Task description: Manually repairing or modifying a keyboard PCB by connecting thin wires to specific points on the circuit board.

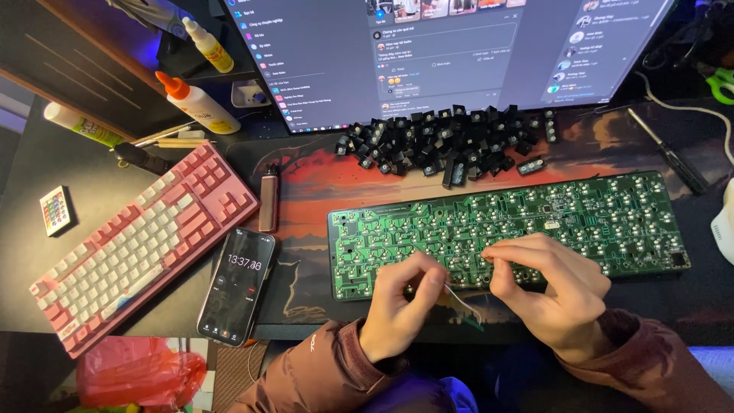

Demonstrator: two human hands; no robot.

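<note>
Fingers of both hands were pinched together over the front edge of a green keyboard circuit board (535,210), which lay flat on a desk mat (306,180) printed with a red and orange landscape, just in front of a monitor.

At the far left, a small white remote (56,210) with coloured buttons rested on the dark desk. Behind it lay a pale glue stick with a green label (80,125), and two white glue bottles: one with an orange cap (196,102), one smaller with a yellow label (207,45). A pink and white keyboard (141,245) sat at an angle beside them. A red plastic bag (138,375) showed below the desk edge. Next came a phone (236,284), face up with a lit timer screen, and a slim brown lighter-shaped stick (267,197) just behind it.

Near the centre, the left hand (397,310) was closed, thumb and forefinger gripping a thin pale strip (461,300) that ran between the hands. The right hand (550,294), fingertips on the board, pinched something too small to make out. Both sleeves were maroon.

Behind the board lay a heap of black key switches (443,141), and above it the monitor (451,50) showed a dark web page. At the right, a screwdriver (665,149) lay on the mat, with green-handled scissors (720,82) farther back.
</note>
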